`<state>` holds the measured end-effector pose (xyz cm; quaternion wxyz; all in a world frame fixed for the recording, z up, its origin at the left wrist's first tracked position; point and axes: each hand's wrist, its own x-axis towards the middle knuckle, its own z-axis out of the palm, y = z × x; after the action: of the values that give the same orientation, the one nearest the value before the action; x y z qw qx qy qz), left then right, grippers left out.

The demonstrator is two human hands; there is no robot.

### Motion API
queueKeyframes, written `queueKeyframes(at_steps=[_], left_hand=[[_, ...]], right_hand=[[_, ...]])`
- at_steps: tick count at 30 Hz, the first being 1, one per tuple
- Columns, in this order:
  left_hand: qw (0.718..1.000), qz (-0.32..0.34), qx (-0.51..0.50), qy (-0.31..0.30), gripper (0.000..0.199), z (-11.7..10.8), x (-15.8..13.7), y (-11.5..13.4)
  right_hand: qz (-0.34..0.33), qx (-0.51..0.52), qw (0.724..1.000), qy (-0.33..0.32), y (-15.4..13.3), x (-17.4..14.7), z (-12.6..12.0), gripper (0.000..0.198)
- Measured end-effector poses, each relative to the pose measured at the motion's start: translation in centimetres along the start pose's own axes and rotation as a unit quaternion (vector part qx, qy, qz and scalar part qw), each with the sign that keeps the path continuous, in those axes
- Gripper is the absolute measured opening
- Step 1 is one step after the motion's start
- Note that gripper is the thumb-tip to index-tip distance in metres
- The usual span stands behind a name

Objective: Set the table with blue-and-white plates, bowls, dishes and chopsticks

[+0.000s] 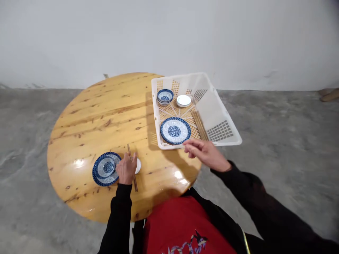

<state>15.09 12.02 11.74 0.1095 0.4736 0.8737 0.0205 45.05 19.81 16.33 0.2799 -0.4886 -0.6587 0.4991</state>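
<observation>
My left hand [126,170] is over the table, with thumb and fingertips closed around a pair of chopsticks [135,184]. Close by its right side lies a small white dish [138,166], partly covered by the hand. To its left, a blue-and-white bowl [108,167] rests on a blue-rimmed plate [99,180]. My right hand [202,152] hovers at the near edge of a white plastic basket [173,146]. Its fingers are loosely bent and apart, holding nothing. Just beyond them a blue-and-white plate [174,131] lies in the basket.
Inside the basket are stacked blue-and-white bowls [165,96], stacked small white dishes [183,101] and several chopsticks [200,125] along the right side. The basket overhangs the right edge of the round wooden table [106,116]. A white wall stands behind.
</observation>
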Motion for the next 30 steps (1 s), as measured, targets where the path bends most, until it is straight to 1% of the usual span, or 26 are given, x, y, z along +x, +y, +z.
queueKeyframes(at_steps=[1,3,5,7,9,11,14,16,18,20,21,23,25,27,30], left_hand=[[0.999,0.023,-0.02,0.022,0.032,-1.2,0.1,1.0],[0.993,0.082,-0.055,0.062,0.027,-3.6,0.5,3.6],[0.98,0.164,-0.074,0.086,0.027,-5.5,1.2,7.1],[0.964,0.243,-0.069,0.085,0.029,-6.3,2.3,11.0],[0.956,0.288,-0.041,0.04,0.029,-6.1,3.8,14.8],[0.953,0.304,0.009,-0.014,0.028,-5.2,5.5,18.1],[0.946,0.308,0.079,-0.067,0.032,-2.9,8.3,21.5],[0.942,0.307,0.101,-0.085,0.036,-1.4,10.1,22.8],[0.942,0.298,0.113,-0.105,0.036,0.1,11.5,23.5],[0.943,0.284,0.123,-0.124,0.033,1.2,12.5,23.9],[0.943,0.277,0.128,-0.13,0.031,1.7,12.8,24.0],[0.944,0.268,0.136,-0.133,0.028,2.4,13.2,24.2],[0.945,0.265,0.142,-0.127,0.026,2.7,13.3,24.4],[0.947,0.259,0.145,-0.12,0.025,2.9,13.4,24.5],[0.952,0.246,0.142,-0.114,0.024,3.0,13.5,24.7]], right_hand=[[-0.002,-0.045,0.999,0.021,-0.1,1.3,-1.8,0.026],[0.025,-0.141,0.989,0.044,0.5,4.3,-5.1,0.021],[0.062,-0.221,0.973,0.018,2.1,7.2,-7.4,0.021],[0.092,-0.261,0.96,-0.031,4.2,9.7,-8.6,0.025],[0.121,-0.294,0.945,-0.077,6.2,11.4,-8.9,0.028],[0.139,-0.339,0.923,-0.114,7.5,12.5,-8.6,0.033],[0.145,-0.382,0.897,-0.17,9.0,13.4,-7.9,0.041],[0.145,-0.38,0.891,-0.202,9.8,13.7,-7.3,0.045],[0.138,-0.369,0.893,-0.218,10.8,13.8,-6.9,0.046],[0.13,-0.348,0.903,-0.215,11.7,13.9,-6.5,0.046],[0.135,-0.323,0.913,-0.211,12.1,13.9,-6.4,0.046],[0.169,-0.251,0.932,-0.2,12.7,13.9,-6.2,0.044],[0.218,-0.177,0.942,-0.185,12.9,13.9,-5.9,0.041],[0.258,-0.127,0.944,-0.163,13.0,14.0,-5.6,0.04],[0.301,-0.051,0.944,-0.127,13.2,14.1,-5.1,0.036]])
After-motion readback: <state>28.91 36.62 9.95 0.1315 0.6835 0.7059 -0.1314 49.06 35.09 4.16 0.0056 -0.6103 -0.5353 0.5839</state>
